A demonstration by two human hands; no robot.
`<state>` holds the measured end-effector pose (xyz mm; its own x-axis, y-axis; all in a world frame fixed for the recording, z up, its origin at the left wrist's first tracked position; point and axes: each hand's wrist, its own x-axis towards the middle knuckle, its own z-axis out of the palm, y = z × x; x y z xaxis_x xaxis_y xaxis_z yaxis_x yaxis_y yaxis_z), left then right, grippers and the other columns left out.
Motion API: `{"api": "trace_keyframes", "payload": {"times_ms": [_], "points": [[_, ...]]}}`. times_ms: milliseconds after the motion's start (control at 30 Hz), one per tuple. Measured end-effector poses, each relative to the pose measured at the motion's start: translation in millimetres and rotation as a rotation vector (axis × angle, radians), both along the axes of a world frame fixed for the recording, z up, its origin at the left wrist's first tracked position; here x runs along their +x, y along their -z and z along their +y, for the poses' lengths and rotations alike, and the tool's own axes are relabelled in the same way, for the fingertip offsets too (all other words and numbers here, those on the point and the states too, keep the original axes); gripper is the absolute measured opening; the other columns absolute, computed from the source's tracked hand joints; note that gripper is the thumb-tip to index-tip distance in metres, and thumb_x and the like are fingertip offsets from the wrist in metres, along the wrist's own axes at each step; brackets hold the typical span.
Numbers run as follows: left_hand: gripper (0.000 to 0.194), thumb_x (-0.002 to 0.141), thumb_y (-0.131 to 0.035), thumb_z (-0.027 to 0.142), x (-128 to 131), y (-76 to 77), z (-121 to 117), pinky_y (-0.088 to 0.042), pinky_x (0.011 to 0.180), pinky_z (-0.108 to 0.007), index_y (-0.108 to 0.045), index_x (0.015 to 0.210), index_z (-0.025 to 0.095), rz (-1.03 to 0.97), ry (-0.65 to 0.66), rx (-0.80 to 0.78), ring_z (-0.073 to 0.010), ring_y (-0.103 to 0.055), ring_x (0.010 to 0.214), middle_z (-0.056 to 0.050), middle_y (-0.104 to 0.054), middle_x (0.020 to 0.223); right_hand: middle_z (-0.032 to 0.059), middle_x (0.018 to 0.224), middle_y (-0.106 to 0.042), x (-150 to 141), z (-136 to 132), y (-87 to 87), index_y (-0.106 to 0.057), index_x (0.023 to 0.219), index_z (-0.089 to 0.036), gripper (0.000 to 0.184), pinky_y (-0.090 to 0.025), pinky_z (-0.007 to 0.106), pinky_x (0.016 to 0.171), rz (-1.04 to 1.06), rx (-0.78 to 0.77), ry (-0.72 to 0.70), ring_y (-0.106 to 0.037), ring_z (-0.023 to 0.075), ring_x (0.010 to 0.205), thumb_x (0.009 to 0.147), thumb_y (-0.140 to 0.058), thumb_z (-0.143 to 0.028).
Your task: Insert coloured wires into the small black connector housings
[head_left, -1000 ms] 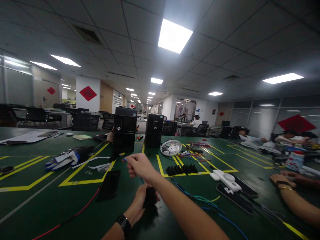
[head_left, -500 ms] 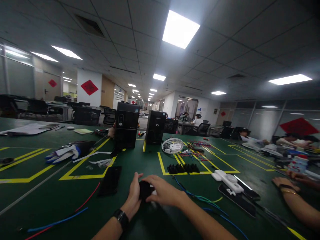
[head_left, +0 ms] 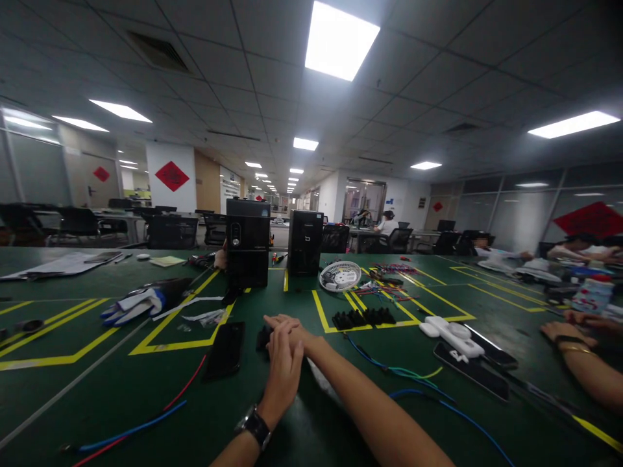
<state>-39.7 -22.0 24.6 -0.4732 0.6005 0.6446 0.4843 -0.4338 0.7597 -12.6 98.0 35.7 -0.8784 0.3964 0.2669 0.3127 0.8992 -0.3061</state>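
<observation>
My right hand [head_left: 292, 330] reaches leftward over the table, fingers stretched out, its thumb hidden. Partly crossing in front of it is my left hand [head_left: 283, 371], fingers extended along the right hand, a dark watch [head_left: 254, 427] on its wrist. Just below my right fingertips is a small black part [head_left: 263, 338], partly covered by the hands; whether either hand touches it I cannot tell. Some whitish, see-through material [head_left: 322, 378] shows beneath my right forearm. A black phone [head_left: 226, 350] lies to the left of the hands.
Two black computer towers [head_left: 247, 250] stand ahead. Beyond my right hand are a row of black parts [head_left: 363, 318], a white basket [head_left: 340, 277] and loose wires [head_left: 396, 295]. White devices [head_left: 455, 336] lie right, near another person's hand [head_left: 567, 332]. Gloves [head_left: 134, 305] rest left.
My hands have come away from cupping a dark object together. The right has moved forward and left, crossing with the left. A small black part now shows near my right fingertips.
</observation>
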Motion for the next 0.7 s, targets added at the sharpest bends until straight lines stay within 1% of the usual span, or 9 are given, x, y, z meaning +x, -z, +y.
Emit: {"api": "trace_keyframes", "payload": {"times_ms": [67,200,267,367,433,500,600,633,700], "points": [[0.032,0.082,-0.050,0.032,-1,1.6,1,-0.029,0.102,-0.046,-0.055,0.112,0.021,0.004,-0.010,-0.006,-0.0269,-0.045,0.114,-0.011,-0.055,0.116,0.0120,0.134,-0.049,13,4,-0.6,-0.037,0.139,-0.020,0.048,-0.031,0.040,0.102,-0.008,0.022,0.094,-0.047,0.0224,0.119,0.092,-0.040,-0.028],[0.029,0.084,-0.049,0.030,0,4.2,3,-0.032,0.100,-0.045,-0.055,0.110,0.021,0.016,-0.006,-0.038,-0.0260,-0.046,0.111,-0.010,-0.056,0.112,0.0216,0.130,-0.051,69,18,-6.3,-0.043,0.134,-0.012,0.043,-0.020,0.052,0.104,-0.073,0.116,0.500,-0.042,0.0311,0.123,0.093,-0.037,-0.023],[0.028,0.084,-0.049,0.030,2,4.7,3,-0.032,0.100,-0.045,-0.056,0.110,0.021,0.038,0.034,-0.052,-0.0257,-0.046,0.112,-0.009,-0.056,0.113,0.0249,0.123,-0.054,94,22,-8.7,-0.049,0.128,-0.009,0.040,-0.018,0.054,0.103,-0.095,0.150,0.624,-0.044,0.0337,0.120,0.091,-0.040,-0.019],[0.027,0.082,-0.051,0.030,6,4.3,4,-0.034,0.100,-0.044,-0.059,0.107,0.022,0.052,0.106,-0.057,-0.0260,-0.048,0.110,-0.009,-0.058,0.110,0.0240,0.112,-0.059,108,19,-8.9,-0.055,0.120,-0.008,0.035,-0.018,0.054,0.103,-0.083,0.170,0.638,-0.050,0.0332,0.114,0.090,-0.042,-0.019],[0.026,0.080,-0.054,0.032,7,4.0,5,-0.036,0.098,-0.044,-0.060,0.104,0.022,0.010,0.135,-0.072,-0.0263,-0.050,0.108,-0.009,-0.058,0.108,0.0203,0.110,-0.060,104,14,-8.5,-0.058,0.116,-0.011,0.032,-0.024,0.051,0.101,-0.059,0.169,0.609,-0.051,0.0321,0.111,0.088,-0.047,-0.022],[0.030,0.079,-0.056,0.035,6,4.2,6,-0.039,0.095,-0.044,-0.058,0.105,0.021,-0.114,0.144,-0.103,-0.0261,-0.051,0.107,-0.010,-0.058,0.110,0.0173,0.111,-0.060,96,9,-10.3,-0.058,0.117,-0.014,0.034,-0.033,0.045,0.096,-0.024,0.149,0.565,-0.053,0.0303,0.109,0.085,-0.053,-0.026],[0.037,0.080,-0.057,0.042,4,6.0,10,-0.047,0.085,-0.041,-0.052,0.111,0.022,-0.510,0.177,-0.177,-0.0245,-0.055,0.103,-0.010,-0.057,0.112,0.0134,0.115,-0.061,83,-6,-18.1,-0.054,0.123,-0.016,0.040,-0.040,0.035,0.091,0.039,0.102,0.493,-0.056,0.0242,0.107,0.088,-0.052,-0.034],[0.038,0.081,-0.055,0.045,4,6.6,11,-0.049,0.080,-0.040,-0.050,0.111,0.023,-0.677,0.222,-0.207,-0.0235,-0.058,0.099,-0.010,-0.058,0.110,0.0116,0.116,-0.061,79,-14,-21.6,-0.051,0.126,-0.017,0.043,-0.040,0.031,0.092,0.060,0.087,0.451,-0.056,0.0220,0.108,0.089,-0.050,-0.038],[0.034,0.084,-0.051,0.046,4,7.2,13,-0.052,0.071,-0.037,-0.050,0.109,0.023,-0.971,0.349,-0.248,-0.0206,-0.063,0.085,-0.008,-0.061,0.100,0.0091,0.121,-0.060,76,-35,-28.6,-0.047,0.132,-0.018,0.048,-0.039,0.029,0.094,0.104,0.068,0.303,-0.054,0.0198,0.112,0.091,-0.046,-0.043]]}}
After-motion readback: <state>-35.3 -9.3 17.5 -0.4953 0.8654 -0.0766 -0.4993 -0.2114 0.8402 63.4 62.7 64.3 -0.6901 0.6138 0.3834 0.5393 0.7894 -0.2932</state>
